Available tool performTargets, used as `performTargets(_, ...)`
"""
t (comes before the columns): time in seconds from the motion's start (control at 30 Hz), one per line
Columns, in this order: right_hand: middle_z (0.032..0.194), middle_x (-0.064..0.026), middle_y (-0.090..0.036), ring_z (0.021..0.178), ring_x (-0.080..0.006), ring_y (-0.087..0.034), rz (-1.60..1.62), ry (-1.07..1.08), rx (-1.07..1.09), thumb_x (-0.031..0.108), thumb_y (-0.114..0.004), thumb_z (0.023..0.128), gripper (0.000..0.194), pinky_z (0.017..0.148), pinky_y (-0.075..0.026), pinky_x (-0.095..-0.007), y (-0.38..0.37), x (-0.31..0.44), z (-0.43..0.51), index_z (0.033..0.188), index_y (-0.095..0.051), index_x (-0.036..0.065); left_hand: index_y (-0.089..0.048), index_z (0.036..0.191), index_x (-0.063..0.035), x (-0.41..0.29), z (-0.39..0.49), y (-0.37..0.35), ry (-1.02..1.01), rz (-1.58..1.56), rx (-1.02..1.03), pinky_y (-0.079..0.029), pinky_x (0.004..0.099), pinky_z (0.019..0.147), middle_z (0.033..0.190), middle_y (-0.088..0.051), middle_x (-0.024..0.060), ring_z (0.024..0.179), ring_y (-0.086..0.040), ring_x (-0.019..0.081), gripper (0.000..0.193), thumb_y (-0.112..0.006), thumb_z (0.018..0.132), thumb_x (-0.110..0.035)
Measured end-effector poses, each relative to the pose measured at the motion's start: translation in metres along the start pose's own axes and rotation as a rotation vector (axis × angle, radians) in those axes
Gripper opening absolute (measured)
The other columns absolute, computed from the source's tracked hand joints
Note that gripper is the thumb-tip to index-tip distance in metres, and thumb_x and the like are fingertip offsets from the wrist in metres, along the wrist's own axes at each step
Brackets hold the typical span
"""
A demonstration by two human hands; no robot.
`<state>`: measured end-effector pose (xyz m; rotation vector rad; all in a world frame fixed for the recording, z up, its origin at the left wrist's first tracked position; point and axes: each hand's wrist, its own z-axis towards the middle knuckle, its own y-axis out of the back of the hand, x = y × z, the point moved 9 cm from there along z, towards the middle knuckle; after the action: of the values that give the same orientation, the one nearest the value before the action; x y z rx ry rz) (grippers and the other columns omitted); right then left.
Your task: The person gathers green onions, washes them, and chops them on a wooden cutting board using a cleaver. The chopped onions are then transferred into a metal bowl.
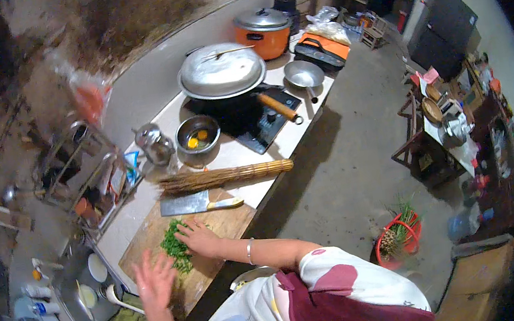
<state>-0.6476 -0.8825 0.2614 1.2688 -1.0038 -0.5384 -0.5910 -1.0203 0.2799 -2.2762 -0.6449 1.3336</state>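
My right hand [199, 239], a silver bangle on its wrist, lies with spread fingers on the right side of chopped green herbs [175, 246]. The herbs are heaped on a wooden cutting board [230, 218]. My left hand [155, 277] is raised near the board's lower left edge, palm showing, fingers apart and holding nothing. Beyond the herbs, a cleaver [186, 204] lies flat on the board, its light handle pointing right. A straw whisk broom [235, 175] lies just past the cleaver. A metal bowl [199, 149] farther back holds raw eggs.
A lidded wok [222, 71] with a wooden handle stands on the cooktop [263, 133]. Behind it are an orange pot [265, 40] and a small pan [304, 75]. A metal pitcher [154, 143] and wire rack [91, 165] stand left, above the sink [77, 319]. A red basket [381, 253] sits on the floor.
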Motion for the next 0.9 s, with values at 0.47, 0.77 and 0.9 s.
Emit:
performTargets(0.47, 0.108, -0.0065, -0.066, 0.101, -0.0267, -0.062, -0.069, -0.603, 0.607, 0.021, -0.061, 0.083, 0.026, 0.081, -0.045, -0.0486, -0.052, -0.34, -0.4, 0.107, -0.067, 0.012, -0.05, 0.131, -0.013, 0.162, 0.007, -0.345, -0.724, 2.054, 0.583, -0.032, 0.0446, 0.102, 0.129, -0.047, 0.0188, 0.12, -0.042, 0.0374, 0.07, -0.075, 0.065, -0.006)
performTargets(0.77, 0.111, -0.0039, -0.066, 0.104, -0.0232, -0.062, 0.206, -1.357, 0.43, 0.022, -0.061, 0.083, 0.025, 0.084, -0.045, -0.0502, -0.085, -0.394, -0.652, 0.106, -0.068, 0.014, -0.068, 0.088, -0.0087, 0.473, -0.238, -0.624, -0.58, 1.176, 2.189, -0.041, 0.0384, 0.086, 0.081, -0.063, 0.0092, 0.085, -0.059, 0.0259, 0.013, -0.069, 0.076, -0.015)
performTargets(0.9, 0.11, -0.0036, -0.066, 0.102, -0.022, -0.063, 0.385, -1.556, 0.413, 0.019, -0.06, 0.084, 0.024, 0.082, -0.046, -0.0485, -0.118, -0.379, -0.704, 0.106, -0.068, 0.015, -0.065, 0.087, -0.0045, 0.545, -0.296, -0.606, -0.247, 1.126, 2.504, -0.051, 0.0388, 0.07, 0.079, -0.065, 0.0153, 0.076, -0.063, 0.033, 0.012, -0.066, 0.078, -0.011)
